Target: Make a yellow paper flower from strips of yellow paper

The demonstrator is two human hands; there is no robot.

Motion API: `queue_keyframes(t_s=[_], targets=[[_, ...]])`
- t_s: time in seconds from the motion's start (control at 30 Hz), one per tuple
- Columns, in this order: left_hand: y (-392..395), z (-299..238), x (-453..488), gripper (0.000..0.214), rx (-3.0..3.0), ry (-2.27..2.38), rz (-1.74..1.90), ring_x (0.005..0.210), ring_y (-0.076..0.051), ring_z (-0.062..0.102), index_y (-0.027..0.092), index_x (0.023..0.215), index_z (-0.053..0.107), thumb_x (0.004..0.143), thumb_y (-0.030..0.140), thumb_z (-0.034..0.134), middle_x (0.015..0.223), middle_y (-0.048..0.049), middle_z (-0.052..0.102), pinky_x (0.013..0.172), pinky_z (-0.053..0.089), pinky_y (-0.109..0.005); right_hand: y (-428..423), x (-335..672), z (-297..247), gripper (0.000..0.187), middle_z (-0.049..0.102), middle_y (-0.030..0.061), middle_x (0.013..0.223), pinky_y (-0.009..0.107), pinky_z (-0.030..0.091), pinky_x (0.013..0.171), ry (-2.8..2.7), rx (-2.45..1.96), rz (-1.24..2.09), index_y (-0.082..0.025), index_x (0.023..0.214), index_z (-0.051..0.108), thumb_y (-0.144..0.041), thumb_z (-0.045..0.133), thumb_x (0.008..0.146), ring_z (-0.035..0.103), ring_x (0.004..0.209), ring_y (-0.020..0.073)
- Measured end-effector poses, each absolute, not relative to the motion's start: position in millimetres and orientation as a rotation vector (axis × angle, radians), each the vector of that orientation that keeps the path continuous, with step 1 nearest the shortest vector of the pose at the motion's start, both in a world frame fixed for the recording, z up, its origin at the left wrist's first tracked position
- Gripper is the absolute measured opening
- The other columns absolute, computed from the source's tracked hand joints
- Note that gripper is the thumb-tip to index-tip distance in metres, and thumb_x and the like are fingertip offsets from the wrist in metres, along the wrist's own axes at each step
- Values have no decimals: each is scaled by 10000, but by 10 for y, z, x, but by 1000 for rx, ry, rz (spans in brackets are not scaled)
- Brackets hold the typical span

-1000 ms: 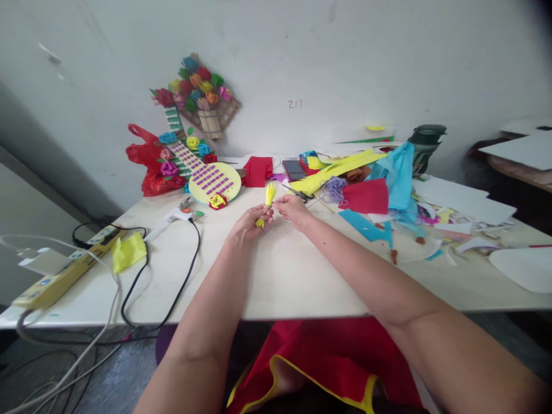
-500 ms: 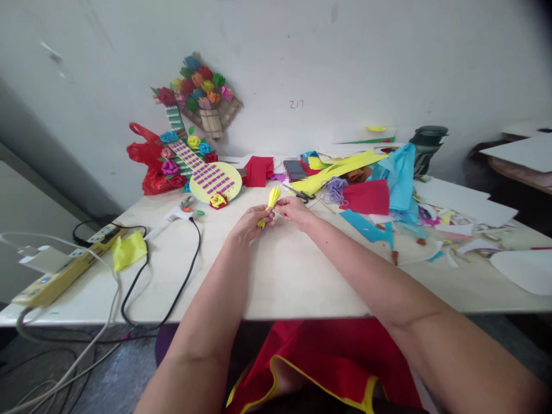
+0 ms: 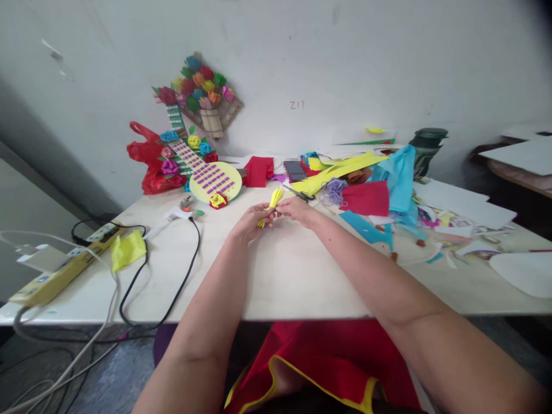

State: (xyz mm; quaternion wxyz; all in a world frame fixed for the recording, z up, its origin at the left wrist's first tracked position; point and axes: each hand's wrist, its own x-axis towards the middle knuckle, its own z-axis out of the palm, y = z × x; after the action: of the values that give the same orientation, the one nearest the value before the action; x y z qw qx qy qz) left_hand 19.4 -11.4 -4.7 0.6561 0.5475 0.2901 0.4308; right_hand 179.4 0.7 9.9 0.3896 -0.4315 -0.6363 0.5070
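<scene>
With the hands as the dial's centre, a stick holder point(image 3: 212, 123) at eleven o'clock, against the wall, has many-coloured paper flowers point(image 3: 202, 80) rising from its top. At ten o'clock a red plastic bag point(image 3: 157, 184) sits on the table point(image 3: 293, 270) with its handles up, its contents hidden. A dark green bottle point(image 3: 426, 154) stands lidded at two o'clock, and what it holds does not show.

The left hand point(image 3: 250, 222) pinches a yellow paper bundle point(image 3: 276, 197), whose fanned end points to one o'clock and whose short tail comes out below the fingers toward seven. The right hand point(image 3: 297, 210) has its fingertips drawn close at the bundle's waist; that spot is small and soft in the view, so I cannot tell whether they are closed on anything.

A second ago the bundle stood nearer to twelve o'clock; it now leans further clockwise, and the right hand sits slightly further toward three. The scissors point(image 3: 307, 196) at two o'clock, the purple yarn point(image 3: 334, 191) beyond them and the yellow sheet point(image 3: 128, 251) between eight and nine lie as before.
</scene>
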Motion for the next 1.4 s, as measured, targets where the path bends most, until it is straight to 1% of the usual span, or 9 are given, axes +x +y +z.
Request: queue_keyframes(t_s=[0.2,0.3,0.4,0.47,0.57,0.8,0.97,1.13,1.4], targets=[[-93,-58,161,179,1178,577,962,481,-25,446,74,868,591,725,178,619,651,-7,517,459,387,-138,41,1814,54,188,510,-38,531,214,224,490,-1630,-1056,1256,-111,632,640,-288,605,574,333,484,44],[-90,-62,156,174,1150,580,960,462,-21,433,74,867,589,720,162,620,636,-1,511,449,382,-135,59,1818,29,223,499,-41,532,220,204,485,-1652,-1054,1239,-111,616,630,-330,610,574,303,477,40],[-91,-60,146,163,1131,598,951,460,-24,434,71,858,586,724,158,617,623,2,502,441,379,-134,76,1827,7,251,456,-54,501,222,187,481,-1684,-1046,1235,-112,589,610,-363,613,580,274,469,37],[-92,-59,138,162,1120,597,943,463,-24,432,68,859,585,728,158,616,622,2,500,441,379,-133,83,1831,-2,263,433,-61,485,222,186,481,-1697,-1035,1242,-114,575,598,-377,616,583,267,466,37],[-95,-60,131,163,1100,587,934,461,-21,421,71,862,582,729,158,616,624,4,498,447,385,-134,76,1826,7,270,438,-59,487,222,195,481,-1699,-1025,1242,-116,563,589,-384,620,581,269,466,37],[-93,-67,145,139,1099,592,936,480,-33,449,78,834,584,715,142,618,631,-3,503,445,387,-137,37,1810,65,211,460,-45,477,217,233,486,-1697,-1022,1187,-112,520,578,-315,603,573,317,473,45],[-92,-69,168,150,1117,608,939,461,-26,432,82,836,583,716,163,624,623,7,497,437,365,-137,88,1806,24,181,466,-44,468,221,275,502,-1701,-1032,1112,-112,525,608,-290,600,557,345,480,56],[-92,-67,178,159,1144,607,949,466,-30,436,84,804,574,688,166,646,617,9,493,442,355,-146,101,1760,1,157,463,-47,450,228,316,533,-1644,-1017,1045,-115,521,628,-268,598,541,382,488,70],[-76,-84,197,151,1193,647,981,457,-27,418,92,771,567,704,206,640,616,8,493,462,364,-159,76,1689,-15,153,530,-15,478,235,361,553,-1614,-1120,918,-107,541,645,-239,573,567,454,514,100]])
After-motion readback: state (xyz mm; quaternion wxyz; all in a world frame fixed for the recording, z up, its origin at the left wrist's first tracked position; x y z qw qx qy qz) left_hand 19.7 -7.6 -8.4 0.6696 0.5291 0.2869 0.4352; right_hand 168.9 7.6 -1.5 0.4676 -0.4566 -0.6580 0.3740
